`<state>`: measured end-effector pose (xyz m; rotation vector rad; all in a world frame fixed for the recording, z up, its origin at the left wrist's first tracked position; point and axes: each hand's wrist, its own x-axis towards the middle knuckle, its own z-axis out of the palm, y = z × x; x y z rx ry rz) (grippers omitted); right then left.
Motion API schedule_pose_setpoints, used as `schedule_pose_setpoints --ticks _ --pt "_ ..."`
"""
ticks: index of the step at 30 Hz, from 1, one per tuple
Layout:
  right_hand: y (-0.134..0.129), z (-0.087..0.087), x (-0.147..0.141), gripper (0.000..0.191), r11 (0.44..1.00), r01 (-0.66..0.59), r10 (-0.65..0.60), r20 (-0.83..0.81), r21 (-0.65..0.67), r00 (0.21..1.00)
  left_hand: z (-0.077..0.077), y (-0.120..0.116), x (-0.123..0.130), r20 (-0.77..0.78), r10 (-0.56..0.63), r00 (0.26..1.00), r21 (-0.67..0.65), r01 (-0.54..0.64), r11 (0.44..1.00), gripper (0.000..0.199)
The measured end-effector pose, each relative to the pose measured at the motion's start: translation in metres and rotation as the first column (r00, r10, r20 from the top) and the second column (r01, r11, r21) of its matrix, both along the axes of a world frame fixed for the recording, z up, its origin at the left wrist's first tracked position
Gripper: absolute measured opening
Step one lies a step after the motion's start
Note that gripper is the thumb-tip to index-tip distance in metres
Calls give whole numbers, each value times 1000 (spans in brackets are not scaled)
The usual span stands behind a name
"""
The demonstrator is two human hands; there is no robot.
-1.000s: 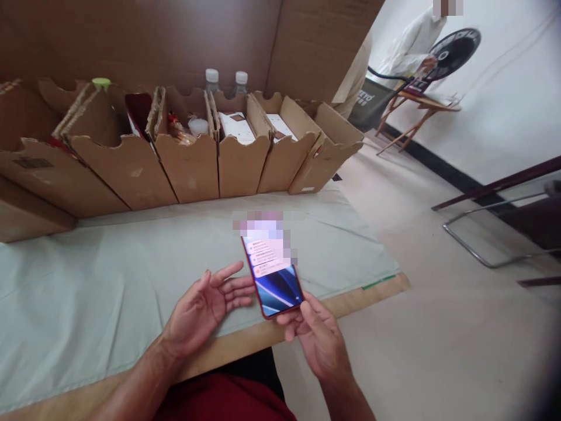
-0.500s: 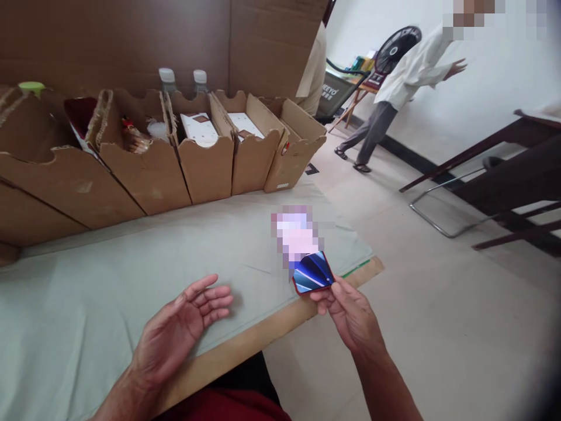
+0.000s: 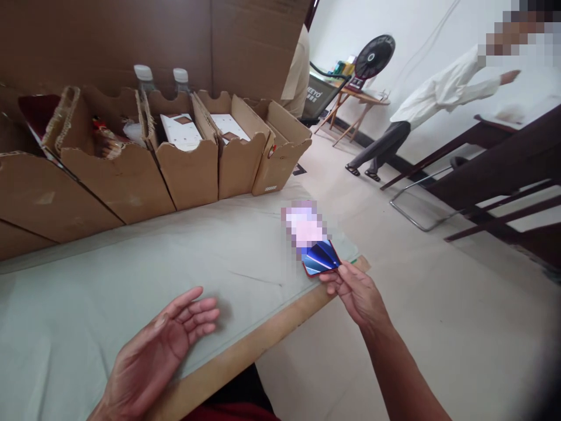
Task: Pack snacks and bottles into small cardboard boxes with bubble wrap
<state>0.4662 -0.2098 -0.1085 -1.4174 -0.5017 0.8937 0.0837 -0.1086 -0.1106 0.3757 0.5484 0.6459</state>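
Note:
Between the thumb and fingers of my right hand (image 3: 357, 292) is the lower end of a smartphone (image 3: 321, 257) with a red edge. Its blue lower screen shows plainly, while the upper part is pixelated. The phone is over the right end of a table (image 3: 210, 245) covered with pale green cloth. My left hand (image 3: 164, 342) rests low on the left near the table's front edge, palm turned up and inward, fingers apart, holding nothing.
Cardboard bins (image 3: 186, 175) stand in a row along the back of the table, with white boxes (image 3: 182, 131) in some. Two bottles (image 3: 144, 76) rise behind them. Past the table are a person in a white shirt (image 3: 442, 88), a fan (image 3: 374, 57) and dark wooden furniture (image 3: 477, 175).
The view has shifted, so the bins sit further left. The phone and my right hand appear slightly higher and to the right. The person in white has walked further right.

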Motion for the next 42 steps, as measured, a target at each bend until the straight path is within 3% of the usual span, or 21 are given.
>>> schedule_pose_setpoints --ticks 10,24,42 --pt "-6 -3 12 55 1000 3 -3 28 -7 1000 -6 1 -1 -21 4 1000 -15 -4 1000 50" --pt "7 0 65 52 998 -16 19 66 -54 998 -7 -2 -4 -48 7 999 -34 -8 999 52" --pt "-13 4 24 56 994 -98 100 32 -54 994 -6 -1 -4 -61 1 998 -28 -3 1000 50"
